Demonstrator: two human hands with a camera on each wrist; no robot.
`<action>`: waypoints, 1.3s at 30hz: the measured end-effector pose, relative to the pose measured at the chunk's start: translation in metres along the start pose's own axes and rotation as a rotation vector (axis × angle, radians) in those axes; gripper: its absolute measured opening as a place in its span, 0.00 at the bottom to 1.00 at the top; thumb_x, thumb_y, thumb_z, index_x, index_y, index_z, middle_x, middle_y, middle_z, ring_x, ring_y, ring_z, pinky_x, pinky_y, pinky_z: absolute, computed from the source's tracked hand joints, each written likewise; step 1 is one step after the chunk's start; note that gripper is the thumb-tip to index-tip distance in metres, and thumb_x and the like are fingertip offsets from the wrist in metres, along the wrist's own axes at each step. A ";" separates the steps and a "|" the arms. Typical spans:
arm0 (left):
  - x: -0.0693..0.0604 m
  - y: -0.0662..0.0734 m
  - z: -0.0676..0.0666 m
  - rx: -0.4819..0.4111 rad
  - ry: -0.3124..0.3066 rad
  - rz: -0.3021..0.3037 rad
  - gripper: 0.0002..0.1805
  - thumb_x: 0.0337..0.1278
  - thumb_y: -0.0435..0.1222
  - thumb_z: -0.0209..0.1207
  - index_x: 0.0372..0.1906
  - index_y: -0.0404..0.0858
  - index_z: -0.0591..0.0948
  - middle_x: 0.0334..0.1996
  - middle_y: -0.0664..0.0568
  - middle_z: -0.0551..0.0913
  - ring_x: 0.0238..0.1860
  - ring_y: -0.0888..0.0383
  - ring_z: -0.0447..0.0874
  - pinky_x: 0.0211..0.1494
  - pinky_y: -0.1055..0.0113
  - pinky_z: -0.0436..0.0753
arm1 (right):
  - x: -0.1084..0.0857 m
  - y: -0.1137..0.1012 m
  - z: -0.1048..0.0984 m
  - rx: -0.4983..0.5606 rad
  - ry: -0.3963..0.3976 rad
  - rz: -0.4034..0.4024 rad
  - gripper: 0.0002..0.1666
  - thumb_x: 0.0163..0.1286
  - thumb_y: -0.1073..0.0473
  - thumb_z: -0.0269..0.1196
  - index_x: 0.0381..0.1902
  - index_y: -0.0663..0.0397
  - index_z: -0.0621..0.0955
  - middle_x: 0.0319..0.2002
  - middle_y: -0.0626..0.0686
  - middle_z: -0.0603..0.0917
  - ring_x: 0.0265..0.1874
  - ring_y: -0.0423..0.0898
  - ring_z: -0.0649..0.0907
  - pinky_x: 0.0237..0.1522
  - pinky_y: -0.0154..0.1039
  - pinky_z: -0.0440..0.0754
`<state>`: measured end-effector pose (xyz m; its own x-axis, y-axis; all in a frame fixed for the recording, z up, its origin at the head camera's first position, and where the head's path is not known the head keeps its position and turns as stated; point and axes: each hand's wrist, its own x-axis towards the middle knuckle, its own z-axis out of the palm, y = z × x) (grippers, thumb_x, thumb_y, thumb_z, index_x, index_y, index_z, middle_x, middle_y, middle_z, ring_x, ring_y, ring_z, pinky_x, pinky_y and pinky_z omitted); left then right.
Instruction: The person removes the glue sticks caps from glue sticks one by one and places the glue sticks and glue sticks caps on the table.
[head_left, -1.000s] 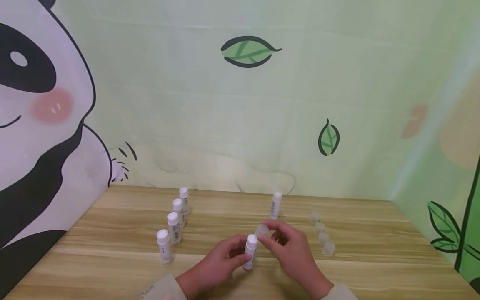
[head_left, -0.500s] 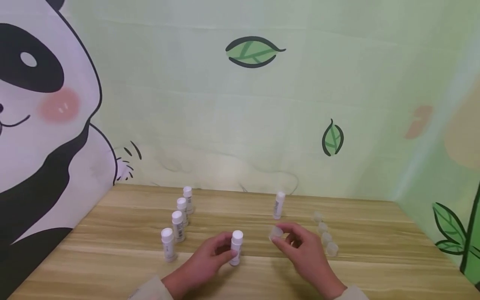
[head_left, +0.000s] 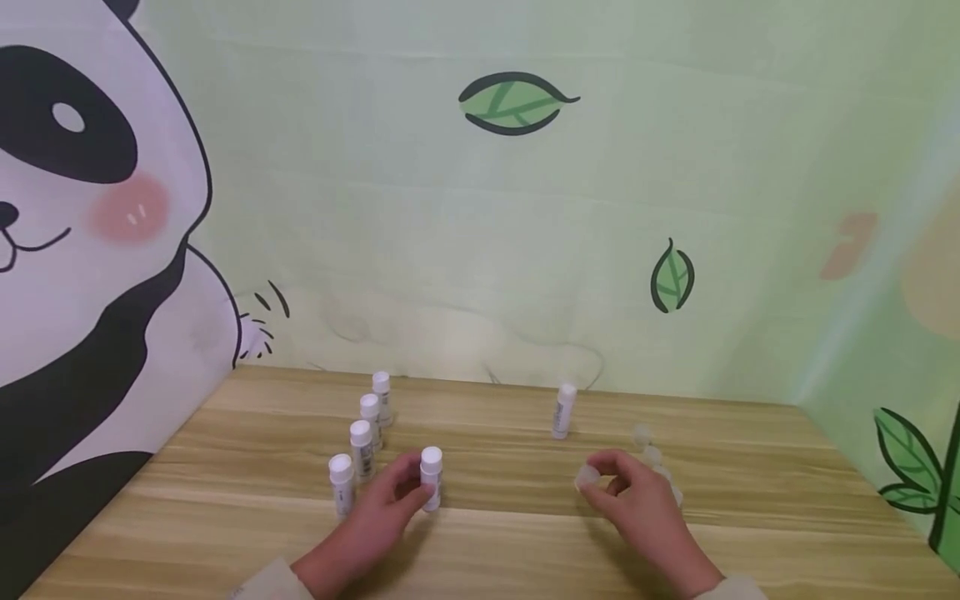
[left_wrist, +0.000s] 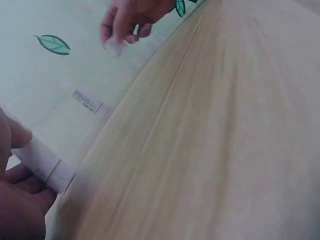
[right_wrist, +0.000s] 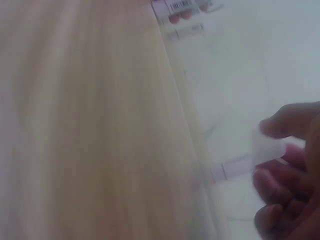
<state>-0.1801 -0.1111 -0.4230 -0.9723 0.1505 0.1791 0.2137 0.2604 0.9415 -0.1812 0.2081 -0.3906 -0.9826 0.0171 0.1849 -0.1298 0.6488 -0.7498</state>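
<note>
My left hand (head_left: 382, 506) holds an upright white lip balm tube (head_left: 431, 477) between thumb and fingers, to the right of a row of similar tubes (head_left: 362, 450). In the left wrist view the held tube (left_wrist: 44, 162) has its base close to the tabletop. A small translucent cap (head_left: 588, 476) is pinched in my right hand (head_left: 647, 504), above the table; the right wrist view shows the cap (right_wrist: 267, 147) between thumb and fingertips. Behind that hand lies a line of similar caps (head_left: 651, 456), partly hidden by its fingers.
One more white tube (head_left: 564, 412) stands alone toward the back of the wooden table (head_left: 480, 550). A pale green backdrop (head_left: 420, 208) with a panda and leaves rises behind the table's far edge.
The hands have moved apart. My left hand has carried the tube left toward the row of tubes, and my right hand has carried the cap right toward the line of caps.
</note>
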 end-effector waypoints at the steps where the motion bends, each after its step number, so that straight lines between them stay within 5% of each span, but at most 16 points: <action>1: 0.000 0.001 0.000 0.001 0.019 0.001 0.17 0.64 0.31 0.56 0.56 0.40 0.75 0.54 0.45 0.82 0.58 0.50 0.78 0.62 0.57 0.76 | 0.001 0.003 -0.002 -0.010 -0.007 0.020 0.18 0.60 0.55 0.70 0.48 0.49 0.82 0.45 0.49 0.86 0.29 0.39 0.78 0.26 0.31 0.77; 8: -0.001 0.005 0.000 0.018 0.110 -0.014 0.19 0.66 0.28 0.53 0.61 0.33 0.71 0.58 0.38 0.77 0.63 0.43 0.74 0.66 0.50 0.73 | 0.007 0.018 -0.012 -0.082 0.001 0.048 0.18 0.58 0.56 0.69 0.46 0.53 0.81 0.43 0.51 0.86 0.33 0.41 0.82 0.31 0.34 0.79; 21: 0.000 0.007 -0.004 0.042 0.118 -0.070 0.27 0.70 0.28 0.44 0.70 0.25 0.56 0.71 0.28 0.58 0.74 0.38 0.53 0.74 0.45 0.56 | 0.009 0.028 -0.016 -0.239 -0.002 0.008 0.16 0.55 0.58 0.68 0.42 0.56 0.82 0.39 0.51 0.87 0.38 0.45 0.83 0.42 0.45 0.81; 39: 0.002 0.005 -0.005 0.081 0.132 -0.081 0.26 0.70 0.29 0.43 0.69 0.25 0.57 0.71 0.28 0.58 0.74 0.39 0.52 0.74 0.45 0.55 | 0.009 0.028 -0.017 -0.286 0.007 -0.008 0.15 0.54 0.59 0.68 0.41 0.57 0.82 0.36 0.50 0.87 0.35 0.44 0.82 0.39 0.42 0.79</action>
<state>-0.1812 -0.1137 -0.4164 -0.9896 0.0010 0.1441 0.1357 0.3432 0.9294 -0.1912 0.2392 -0.3994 -0.9807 0.0153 0.1950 -0.0941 0.8370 -0.5390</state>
